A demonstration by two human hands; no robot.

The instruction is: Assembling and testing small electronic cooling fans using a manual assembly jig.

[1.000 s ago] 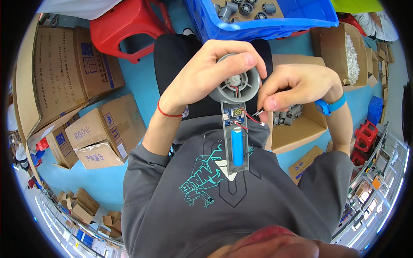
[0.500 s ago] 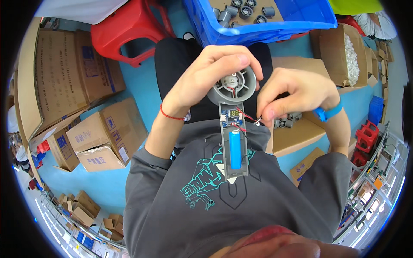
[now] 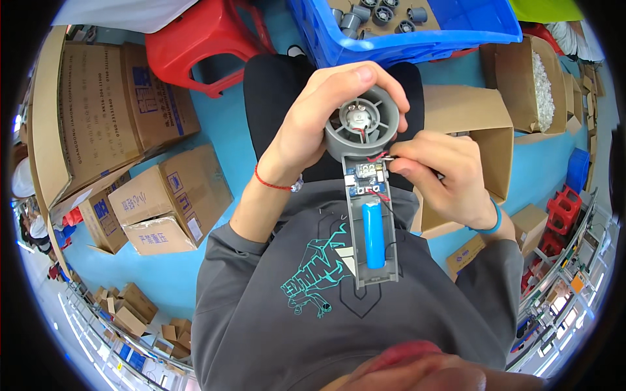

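Note:
My left hand (image 3: 313, 117) is wrapped around the round grey fan housing (image 3: 336, 144), whose spoked guard and pale motor (image 3: 358, 119) face up. From the housing an open grey handle shell (image 3: 357, 251) extends toward my chest. Inside it sit a small circuit board (image 3: 366, 179) and a blue cylindrical battery (image 3: 373, 234), with thin red and black wires around them. My right hand (image 3: 447, 169) pinches a red wire (image 3: 377, 157) with a small shiny piece at its end, beside the joint of housing and handle. The fingertips partly hide that piece.
Beyond my knees stands a blue bin (image 3: 404, 49) holding several grey fan housings (image 3: 405, 26). A red stool (image 3: 208, 45) is at the far left, near cardboard boxes (image 3: 163, 202). On the right are an open carton (image 3: 469, 107) and another with white filling (image 3: 541, 98).
My right hand has moved up and in, bringing the wire end from out at the side to the handle's top edge. The fan has shifted slightly right and nearer.

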